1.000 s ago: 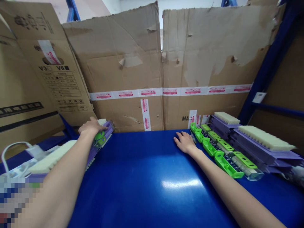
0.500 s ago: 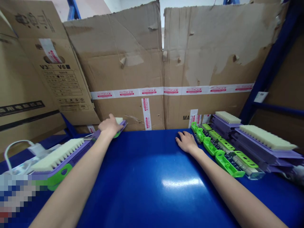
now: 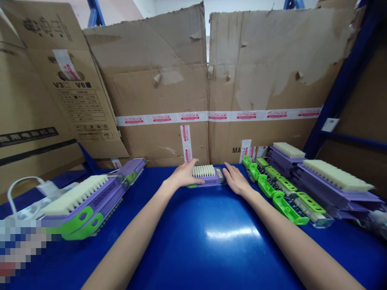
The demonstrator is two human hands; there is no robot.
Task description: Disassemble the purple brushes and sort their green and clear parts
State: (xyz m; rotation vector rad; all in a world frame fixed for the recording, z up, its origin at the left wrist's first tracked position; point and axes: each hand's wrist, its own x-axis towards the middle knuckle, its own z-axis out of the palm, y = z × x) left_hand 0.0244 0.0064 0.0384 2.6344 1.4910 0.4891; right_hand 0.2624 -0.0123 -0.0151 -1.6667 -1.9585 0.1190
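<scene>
At the far middle of the blue table, my left hand [image 3: 183, 174] grips the left end of a purple filter-like block [image 3: 208, 182]. The block has a cream, ridged pad on top and a bit of green low at its left. My right hand [image 3: 236, 178] is beside the block's right end, fingers stretched out and holding nothing. Whether its fingertips touch that end, I cannot tell. Similar purple blocks [image 3: 105, 193] with green tabs lie stacked along the left side.
To the right run a row of green clip-like parts [image 3: 266, 186], clear-cased pieces with green tops [image 3: 287, 184] and more purple blocks [image 3: 338, 193] with cream pads. Cardboard sheets [image 3: 157, 80] wall off the back. A white plug and cable [image 3: 48, 189] sit at left.
My left hand has moved right from the left stack to the table's middle, bringing a purple block along. The right hand has stayed nearly in place.
</scene>
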